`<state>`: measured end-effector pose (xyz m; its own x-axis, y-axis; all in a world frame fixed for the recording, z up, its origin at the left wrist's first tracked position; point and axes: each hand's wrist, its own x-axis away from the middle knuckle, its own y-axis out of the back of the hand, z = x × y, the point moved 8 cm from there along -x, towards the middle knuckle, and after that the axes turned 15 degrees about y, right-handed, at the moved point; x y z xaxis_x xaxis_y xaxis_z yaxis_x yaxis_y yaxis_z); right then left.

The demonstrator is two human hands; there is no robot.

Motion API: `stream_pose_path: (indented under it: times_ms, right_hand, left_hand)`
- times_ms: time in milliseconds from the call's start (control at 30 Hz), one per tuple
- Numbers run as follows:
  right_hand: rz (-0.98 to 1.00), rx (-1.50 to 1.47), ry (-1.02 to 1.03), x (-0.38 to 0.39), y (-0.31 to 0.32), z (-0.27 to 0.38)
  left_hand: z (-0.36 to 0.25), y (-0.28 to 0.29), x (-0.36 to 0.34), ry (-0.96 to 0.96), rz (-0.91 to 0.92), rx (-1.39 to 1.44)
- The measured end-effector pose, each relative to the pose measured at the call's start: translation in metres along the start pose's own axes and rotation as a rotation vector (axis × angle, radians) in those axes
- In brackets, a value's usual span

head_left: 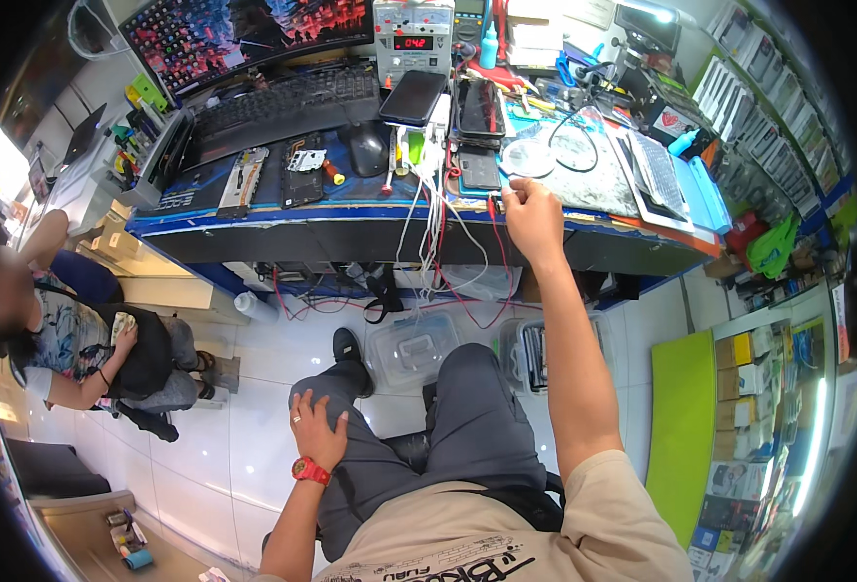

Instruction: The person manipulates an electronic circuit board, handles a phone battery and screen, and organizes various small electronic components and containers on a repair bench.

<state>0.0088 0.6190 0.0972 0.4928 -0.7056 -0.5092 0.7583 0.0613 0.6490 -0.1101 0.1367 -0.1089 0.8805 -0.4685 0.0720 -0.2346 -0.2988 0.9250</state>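
Observation:
My left hand [318, 427], with a red watch [310, 471] at the wrist, lies on my left thigh with its fingers spread. It holds nothing. My right hand [534, 218] reaches to the front edge of the workbench [351, 238], its fingers closed together. Whatever is between the fingertips is too small to make out. Just left of those fingers lies a dark, flat, phone-sized part [478, 169]. A black cable [576, 145] loops across the pale work mat [598, 179] beyond the hand. White cables [435, 199] hang over the bench edge to its left.
Further left are a mouse [368, 147], a keyboard [283, 109], and opened phones [302, 171]. A power supply [414, 44] stands behind a phone [414, 97]. An open laptop [654, 179] is at right. Clear plastic boxes [412, 349] sit below. Another person [89, 339] sits at left.

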Motion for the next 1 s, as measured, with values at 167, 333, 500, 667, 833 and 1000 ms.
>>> stream_pose_path:
  times_ms: [167,333,500,667,833,1000]
  right_hand:
    - [0.056,0.004,0.015,0.009,-0.003,0.017]
    - [0.032,0.028,0.02,0.008,-0.005,0.01]
    - [0.001,-0.003,0.021,0.01,-0.006,0.007]
    - [-0.005,-0.007,0.015,0.01,-0.003,0.011]
    - [-0.002,-0.002,0.007,0.01,-0.002,0.011]
    - [-0.015,0.005,0.021,0.01,-0.003,0.008]
  left_hand:
    - [-0.002,0.003,0.001,-0.005,-0.013,-0.006]
    - [-0.003,0.001,0.0,-0.005,-0.013,-0.002]
    - [-0.003,0.001,0.0,-0.017,-0.026,-0.003]
    - [-0.002,0.001,0.0,0.007,-0.013,-0.01]
    - [-0.002,0.001,0.0,0.0,-0.017,-0.012]
    - [0.0,-0.002,0.0,0.008,-0.003,-0.018]
